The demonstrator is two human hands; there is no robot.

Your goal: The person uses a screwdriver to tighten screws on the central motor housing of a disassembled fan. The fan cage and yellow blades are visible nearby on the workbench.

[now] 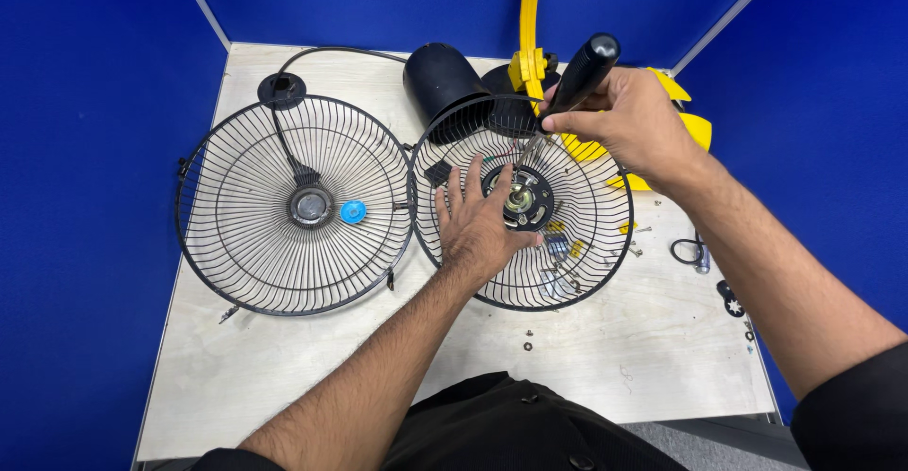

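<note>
the rear fan guard lies on the desk, its motor hub at the centre. the left hand, open and flat, presses the wires just left of the hub. the right hand, closed around a black-handled screwdriver, sets the tip just above the hub — likely a screw being worked, calling for steady downward pressure. the front guard lies left of the hub.

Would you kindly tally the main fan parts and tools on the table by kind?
Wire fan guards: 2
Black motor housing: 1
Yellow fan blade: 1
Blue cap: 1
Screwdriver: 1
Total: 6
</note>
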